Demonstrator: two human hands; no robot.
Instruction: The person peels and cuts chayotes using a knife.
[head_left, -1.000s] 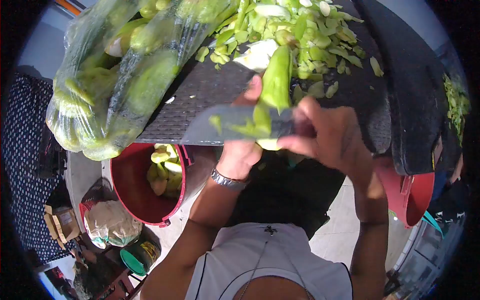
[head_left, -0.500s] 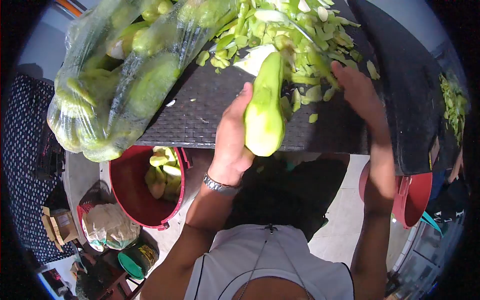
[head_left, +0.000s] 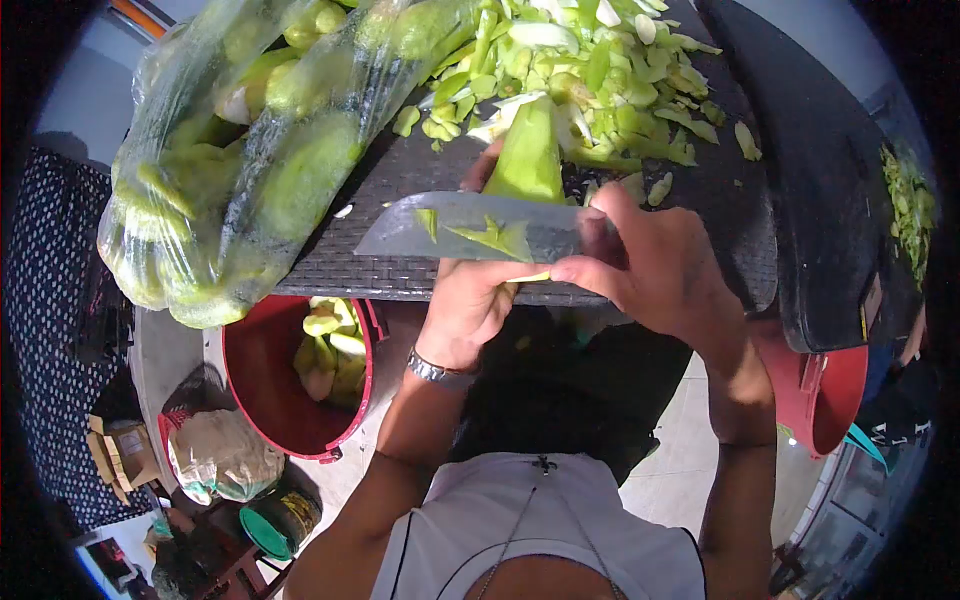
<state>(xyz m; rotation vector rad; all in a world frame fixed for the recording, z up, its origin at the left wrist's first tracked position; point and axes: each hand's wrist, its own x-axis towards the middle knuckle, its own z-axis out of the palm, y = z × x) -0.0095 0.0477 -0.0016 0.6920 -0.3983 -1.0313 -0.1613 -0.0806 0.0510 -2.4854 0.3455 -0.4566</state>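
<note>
My left hand [head_left: 468, 300] is closed around the lower part of a long, pale green fruit [head_left: 528, 155], perhaps an unripe mango, with a partly peeled look. The fruit's narrow end points away from me. In my right hand [head_left: 660, 262] is a knife [head_left: 400, 228], its broad blade lying across the fruit and pointing left. Bits of green peel stick to the blade. The blade hides the fruit's lower half, and my fingers cover most of the handle. Beyond the fruit, a heap of green and white peelings [head_left: 610, 85] lies on the dark woven tabletop [head_left: 380, 235].
A clear plastic bag [head_left: 230, 200] full of green fruit covers the table's left side. Below stands a red bucket [head_left: 245, 350] with pale peeled pieces [head_left: 335, 345] inside. Another red bucket [head_left: 835, 395] is at the right, beneath a black surface [head_left: 810, 180]. A tied sack [head_left: 225, 455] sits lower left.
My right hand has swung left and toward me from beside the peelings, bringing the knife across the fruit. My left hand still holds the fruit, with its near end now behind the blade.
</note>
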